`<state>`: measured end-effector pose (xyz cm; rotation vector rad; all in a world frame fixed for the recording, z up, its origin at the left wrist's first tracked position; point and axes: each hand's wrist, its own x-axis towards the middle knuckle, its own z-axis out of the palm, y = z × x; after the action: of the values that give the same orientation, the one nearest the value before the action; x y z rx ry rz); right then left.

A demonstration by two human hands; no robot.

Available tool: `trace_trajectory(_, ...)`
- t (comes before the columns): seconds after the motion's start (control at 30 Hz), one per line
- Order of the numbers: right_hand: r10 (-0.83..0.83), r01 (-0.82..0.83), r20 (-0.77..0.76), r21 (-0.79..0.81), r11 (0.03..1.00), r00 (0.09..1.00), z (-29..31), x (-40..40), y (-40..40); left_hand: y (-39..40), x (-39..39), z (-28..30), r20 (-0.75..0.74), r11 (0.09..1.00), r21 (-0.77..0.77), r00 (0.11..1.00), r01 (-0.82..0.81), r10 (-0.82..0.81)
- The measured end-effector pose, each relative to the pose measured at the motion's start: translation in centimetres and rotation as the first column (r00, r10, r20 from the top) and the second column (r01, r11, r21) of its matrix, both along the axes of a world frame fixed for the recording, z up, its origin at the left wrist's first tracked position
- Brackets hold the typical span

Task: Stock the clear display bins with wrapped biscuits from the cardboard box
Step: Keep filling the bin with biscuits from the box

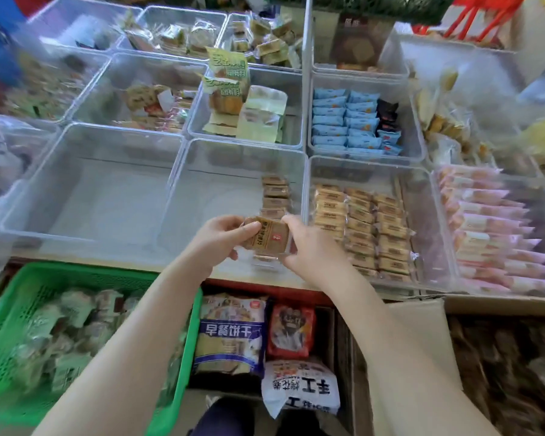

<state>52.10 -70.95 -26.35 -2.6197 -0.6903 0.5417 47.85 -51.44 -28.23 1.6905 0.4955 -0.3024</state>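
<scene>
Both hands meet over the front edge of a clear bin point(183, 171), center of the counter. Left hand point(222, 236) grips a brown wrapped biscuit pack point(266, 236) from the left side, thumb on top, fingers curled under. Right hand point(306, 247) clamps the same pack from the right, fingers wrapped round its edge. More packs seem stacked under the top one betw. the hands, but blur makes the count unclear.

Inside that bin, a short row of brown biscuit packs point(275, 196) stands along the right wall, just behind the held pack. Rest of the bin floor shows bare plastic.

Bin to the right point(419, 190) holds tan biscuit packs point(359, 228) in approx. three neat columns. Further right, pink wrapped sticks point(491, 234) fill another bin. Behind, blue packs point(343, 121) lie in rows w/ a few dark ones beside them. Center rear bin has pale green wrappers point(258, 118). Left front bin point(38, 196) sits just beside the one being filled.

Below the counter: green plastic basket point(10, 313) at left w/ pale green wrapped snacks inside. Cardboard box point(422, 328) at right, flap up near the right forearm, dark brown contents too blurred to tell. Betw. them, a blue-and-white bag point(230, 335), a red bag point(291, 332) and a white bag point(301, 388) w/ printed characters.
</scene>
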Motion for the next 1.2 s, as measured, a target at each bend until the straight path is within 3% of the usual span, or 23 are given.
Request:
trace_trajectory(0.1, -0.040, 0.040, 0.005, 0.008, 0.999, 0.999, -2.0, 1.3, 4.2, 4.3, 1.5, -1.8, -0.038, 0.997, 0.058, 0.998, 0.054, -0.052)
trace_trajectory(0.17, -0.075, 0.078, -0.085, 0.029, 0.997, 0.994, -3.6, 2.1, 6.5, 6.6, 2.7, -3.2, -0.044, 0.984, 0.155, 0.995, 0.092, -0.086)
trace_trajectory(0.27, -0.161, 0.171, -0.243, 0.019, 0.985, 0.957, -6.2, 3.1, 8.8, 8.8, 4.0, -6.3, -0.070, 0.928, 0.322, 0.982, 0.187, -0.174)
trace_trajectory(0.4, -0.247, 0.262, -0.297, 0.010, 0.965, 0.922, -8.5, 3.6, 10.1, 9.2, 4.9, -9.5, -0.144, 0.837, 0.430, 0.941, 0.338, -0.306)
trace_trajectory(0.5, -0.274, 0.277, -0.259, -0.024, 0.960, 0.926, -9.2, 3.8, 10.5, 9.0, 5.7, -9.9, -0.237, 0.807, 0.367, 0.885, 0.463, -0.401)
trace_trajectory(0.6, -0.204, 0.147, -0.307, -0.199, 0.969, 0.929, -10.1, 3.8, 10.9, 8.9, 6.1, -10.6, -0.389, 0.735, 0.266, 0.767, 0.624, -0.510)
trace_trajectory(0.73, -0.193, 0.108, -0.370, -0.239, 0.965, 0.909, -10.2, 3.9, 11.0, 8.4, 6.4, -10.8, -0.465, 0.649, 0.301, 0.701, 0.699, -0.540)
trace_trajectory(0.93, -0.284, 0.302, -0.300, 0.017, 0.953, 0.911, -6.7, 1.8, 7.9, 6.9, 5.8, -9.3, -0.542, 0.538, 0.366, 0.644, 0.759, -0.539)
trace_trajectory(1.03, -0.357, 0.406, -0.242, 0.200, 0.892, 0.902, -4.1, -0.6, 4.3, 5.1, 4.7, -7.8, -0.535, 0.484, 0.509, 0.702, 0.711, -0.470)
trace_trajectory(1.13, -0.483, 0.522, -0.202, 0.395, 0.756, 0.852, -1.6, -3.4, -0.9, 0.6, 3.5, -5.3, -0.291, 0.553, 0.675, 0.864, 0.489, -0.410)
trace_trajectory(1.2, -0.594, 0.579, -0.154, 0.509, 0.637, 0.790, 0.0, -5.3, -5.0, -4.4, 2.6, -3.3, -0.094, 0.678, 0.618, 0.894, 0.398, -0.438)
